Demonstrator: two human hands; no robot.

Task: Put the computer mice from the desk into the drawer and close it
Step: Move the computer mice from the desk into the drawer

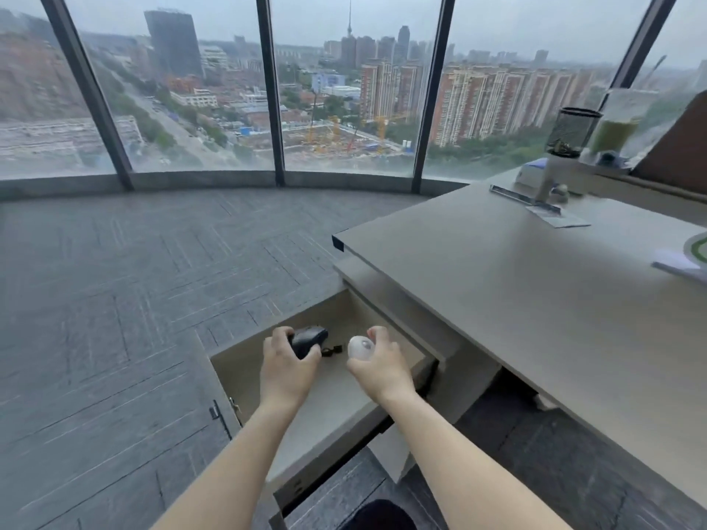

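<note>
The drawer [245, 380] under the desk's left end stands pulled out, its pale inside showing. My left hand [285, 363] grips a black computer mouse [308, 338] over the drawer's far part. My right hand [380, 363] holds a white computer mouse [359, 348] beside it, also above the drawer. A small dark item, perhaps a cable or clip [332, 350], lies between the two mice on the drawer floor. Whether the mice touch the drawer bottom I cannot tell.
The grey desk [516, 292] stretches to the right, carrying a mesh pen holder [572, 128], a clear jug [621, 124], a metal ruler [526, 200] and papers [685, 258]. Grey carpet [134, 281] covers the floor to the left; tall windows stand behind.
</note>
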